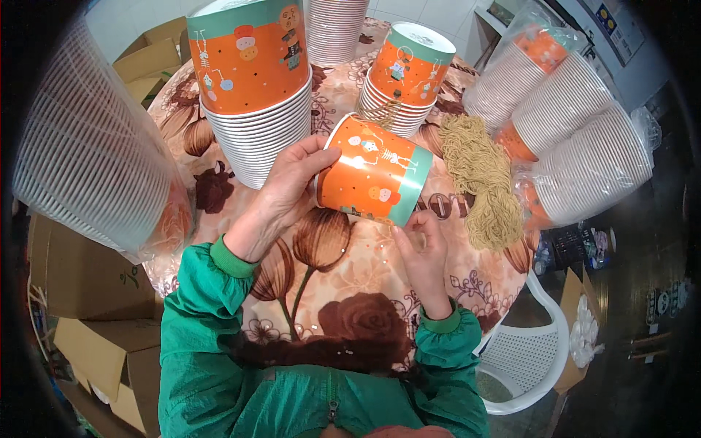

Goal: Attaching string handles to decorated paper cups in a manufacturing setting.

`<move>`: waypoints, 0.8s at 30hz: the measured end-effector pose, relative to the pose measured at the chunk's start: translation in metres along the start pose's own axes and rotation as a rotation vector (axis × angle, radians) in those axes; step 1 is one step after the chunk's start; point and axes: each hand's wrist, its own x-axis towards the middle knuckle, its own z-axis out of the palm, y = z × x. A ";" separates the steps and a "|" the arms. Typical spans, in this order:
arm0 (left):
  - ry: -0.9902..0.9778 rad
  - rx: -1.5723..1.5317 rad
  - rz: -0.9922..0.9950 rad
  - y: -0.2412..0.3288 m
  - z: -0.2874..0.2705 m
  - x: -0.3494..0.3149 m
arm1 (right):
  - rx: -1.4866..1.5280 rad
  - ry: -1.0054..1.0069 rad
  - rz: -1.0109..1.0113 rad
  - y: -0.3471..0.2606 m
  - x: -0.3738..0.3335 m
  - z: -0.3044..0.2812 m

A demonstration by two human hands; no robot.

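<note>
A paper bucket (374,169), orange with a green band and printed skeleton and pumpkin figures, lies tilted on its side above the middle of the table. My left hand (296,175) grips it by the white rim, thumb on the outer wall and the other fingers mostly hidden. At the green base end, my right hand (423,248) holds the lower edge between thumb and fingers. A bit of yellowish cord (383,113) shows just behind the bucket's upper side. To its right lies a bundle of tan cord (478,179).
Stacks of upside-down paper buckets stand at the back left (252,95) and back centre (409,66). Plastic-wrapped stacks lean at the left (95,146) and right (584,160). The round table has a flowered cloth (350,277). A white plastic chair (526,358) and cardboard boxes (109,350) flank it.
</note>
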 end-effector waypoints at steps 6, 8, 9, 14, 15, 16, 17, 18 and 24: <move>-0.099 0.161 -0.008 0.001 0.009 -0.005 | 0.272 0.181 0.048 -0.008 0.002 -0.005; -0.169 0.184 0.000 -0.006 0.008 -0.005 | 0.370 0.235 0.116 -0.011 0.004 -0.007; -0.244 0.206 0.008 -0.010 0.007 -0.004 | 0.394 0.267 0.125 -0.009 0.005 -0.010; -0.266 0.422 -0.019 -0.035 -0.001 0.001 | 0.494 0.373 0.135 -0.011 0.011 -0.015; -0.261 0.419 -0.034 -0.039 -0.003 0.002 | 0.528 0.370 0.132 -0.008 0.010 -0.017; -0.256 0.416 -0.048 -0.041 -0.005 0.004 | 0.563 0.367 0.127 -0.007 0.010 -0.018; -0.257 0.416 -0.048 -0.042 -0.008 0.005 | 0.562 0.368 0.127 -0.007 0.010 -0.019; -0.250 0.447 -0.036 -0.041 -0.009 0.006 | 0.549 0.364 0.135 -0.008 0.009 -0.018; -0.170 0.062 -0.125 -0.028 -0.004 0.006 | 0.467 0.353 0.100 -0.012 0.009 -0.019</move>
